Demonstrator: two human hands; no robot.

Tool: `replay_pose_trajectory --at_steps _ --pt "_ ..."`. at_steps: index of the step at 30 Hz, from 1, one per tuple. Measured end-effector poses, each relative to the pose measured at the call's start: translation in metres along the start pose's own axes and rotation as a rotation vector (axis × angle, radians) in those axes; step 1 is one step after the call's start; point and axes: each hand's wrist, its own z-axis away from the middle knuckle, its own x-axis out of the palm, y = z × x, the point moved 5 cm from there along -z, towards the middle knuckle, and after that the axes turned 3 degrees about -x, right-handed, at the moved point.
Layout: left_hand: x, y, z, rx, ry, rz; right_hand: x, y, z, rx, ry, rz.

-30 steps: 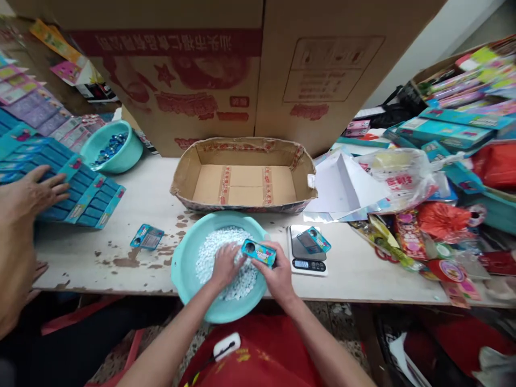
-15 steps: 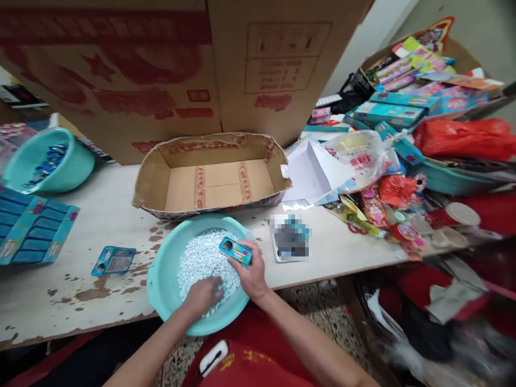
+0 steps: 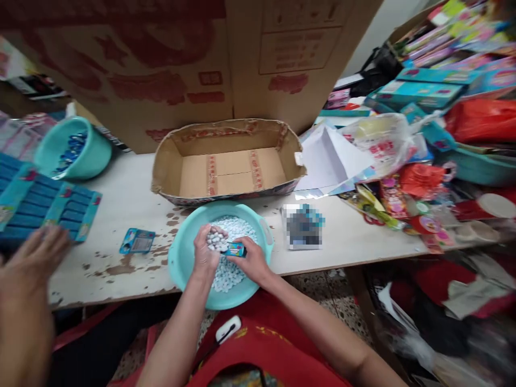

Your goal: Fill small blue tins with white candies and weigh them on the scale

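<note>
A turquoise plastic basin (image 3: pixel 180 271) at the table's front edge holds a heap of small white candies (image 3: pixel 229 279). Over it, my left hand (image 3: pixel 203 258) is cupped around a handful of the same candies (image 3: pixel 217 239), palm up. My right hand (image 3: pixel 255 262) grips a small blue printed case (image 3: pixel 236 249) by its right end. The case's other end touches or nearly touches the candies in my left palm; its opening cannot be made out. Left of the basin a similar blue case (image 3: pixel 137 241) lies flat on the table.
A shallow cardboard tray (image 3: pixel 234 161) stands behind the basin, before a big carton (image 3: pixel 161 80). Another person's hand (image 3: pixel 34 263) reaches in at left near blue packs (image 3: pixel 48 199). A turquoise bucket (image 3: pixel 94 153) holds blue items. Packaging and a red bag (image 3: pixel 484 121) crowd the right.
My left hand has come up out of the heap with a handful of candies. My right hand has brought the blue case against it. Another person's hand has appeared at left.
</note>
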Motion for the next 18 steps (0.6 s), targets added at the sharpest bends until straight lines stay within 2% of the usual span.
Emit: replay_pose_trajectory --at_steps 4,7,18 --pt "0.004 0.009 -0.004 0.121 0.085 -0.004 -0.005 -0.017 -0.002 -0.051 0.022 -0.012" --pt "0.003 0.010 -0.002 0.117 0.181 -0.037 -0.011 -0.023 -0.003 -0.045 0.021 0.012" --pt "0.023 0.013 0.010 0.162 0.105 -0.098 -0.021 -0.028 -0.008 -0.027 0.023 -0.023"
